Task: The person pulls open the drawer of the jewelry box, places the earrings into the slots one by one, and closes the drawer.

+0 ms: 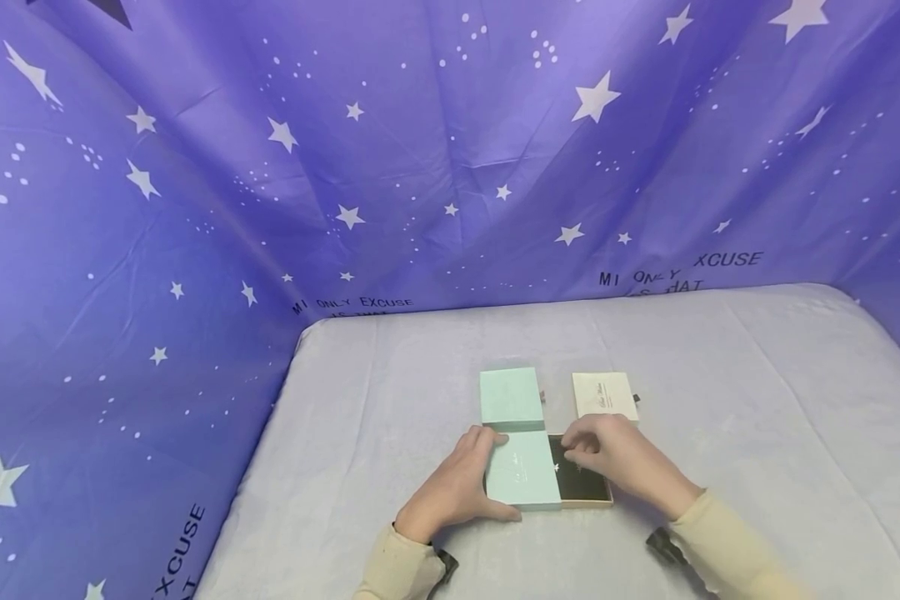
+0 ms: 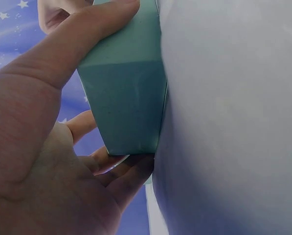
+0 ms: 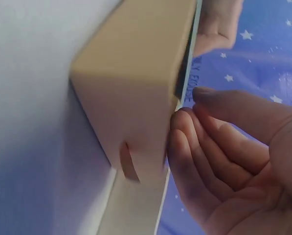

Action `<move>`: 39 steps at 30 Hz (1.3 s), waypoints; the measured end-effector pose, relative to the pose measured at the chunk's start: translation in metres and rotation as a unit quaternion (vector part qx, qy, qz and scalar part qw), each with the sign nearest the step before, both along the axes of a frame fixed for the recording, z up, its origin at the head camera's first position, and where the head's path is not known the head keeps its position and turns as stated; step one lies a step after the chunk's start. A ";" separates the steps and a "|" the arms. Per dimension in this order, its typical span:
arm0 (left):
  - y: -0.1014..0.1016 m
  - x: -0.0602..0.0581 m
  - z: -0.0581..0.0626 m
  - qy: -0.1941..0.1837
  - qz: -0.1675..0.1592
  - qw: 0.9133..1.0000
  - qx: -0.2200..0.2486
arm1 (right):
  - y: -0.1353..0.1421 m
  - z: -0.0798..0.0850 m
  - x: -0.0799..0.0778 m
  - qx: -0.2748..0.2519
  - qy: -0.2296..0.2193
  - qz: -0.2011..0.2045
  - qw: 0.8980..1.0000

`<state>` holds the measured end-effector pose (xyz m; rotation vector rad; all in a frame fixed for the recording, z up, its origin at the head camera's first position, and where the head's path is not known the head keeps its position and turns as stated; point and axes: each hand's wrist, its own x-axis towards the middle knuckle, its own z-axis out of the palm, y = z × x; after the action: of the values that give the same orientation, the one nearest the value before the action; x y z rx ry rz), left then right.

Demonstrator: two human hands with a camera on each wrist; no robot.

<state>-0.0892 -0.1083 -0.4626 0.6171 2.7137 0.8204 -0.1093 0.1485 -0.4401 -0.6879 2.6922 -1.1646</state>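
Note:
A mint-green box sleeve [image 1: 523, 471] lies flat on the cloth with its drawer [image 1: 587, 502] slid part way out to the right. My left hand [image 1: 461, 479] grips the sleeve, thumb along the near side and fingers at the far side; the left wrist view shows the green end [image 2: 126, 107] between them. Inside the drawer is a black insert [image 1: 579, 485] bearing small shiny pieces, one star-like [image 1: 557, 468]. Over the drawer's far right part is my right hand [image 1: 615, 450], fingers bent and thumb apart from them. A ribbon tab [image 3: 129, 164] shows on the drawer's end.
Another mint-green box [image 1: 510, 395] stands right behind the sleeve, a small tab at its right side. A cream box [image 1: 603, 393] with dark print and a black tab lies behind my right hand. Pale cloth [image 1: 390, 392] covers the table; star-printed purple curtains [image 1: 450, 167] surround it.

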 end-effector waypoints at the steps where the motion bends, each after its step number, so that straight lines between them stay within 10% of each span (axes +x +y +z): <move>1: 0.000 0.000 0.000 0.001 0.000 1.000 0.000 | 0.003 0.002 -0.001 -0.002 -0.003 -0.002 1.000; 20: -0.001 0.000 -0.001 0.003 0.001 1.000 0.000 | 0.035 -0.004 0.006 0.006 -0.040 -0.074 0.996; 39: -0.001 0.001 0.000 0.007 -0.003 1.000 -0.001 | 0.045 -0.018 0.007 0.026 -0.074 -0.028 0.997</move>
<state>-0.0885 -0.1089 -0.4626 0.6328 2.7236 0.8145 -0.1026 0.1937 -0.4584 -0.4999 2.6231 -1.1077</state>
